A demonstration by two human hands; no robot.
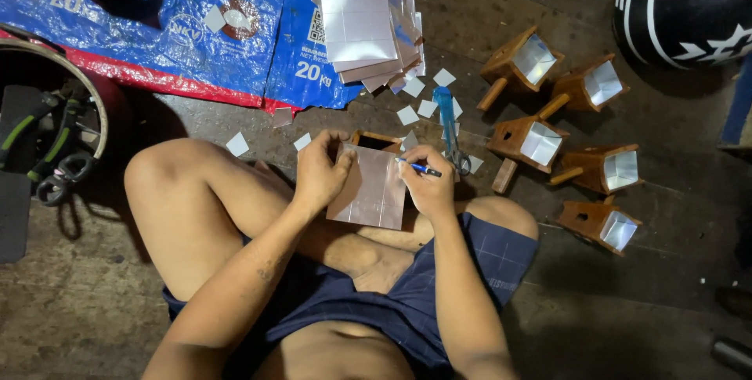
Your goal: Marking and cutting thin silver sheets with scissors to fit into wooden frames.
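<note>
Far left we've got a blue and red sack spread on the floor. Our left hand is curled over the left edge of a shiny foil sheet, pinning it on top of a small wooden box that sits on our lap. Behind that, farther off, is a stack of foil sheets with little cut squares scattered near it. Our right hand pinches a blue pen, tip on the sheet's right edge. Blue scissors lie just beyond. To the right, five foil-lined wooden boxes, and a black helmet far right.
</note>
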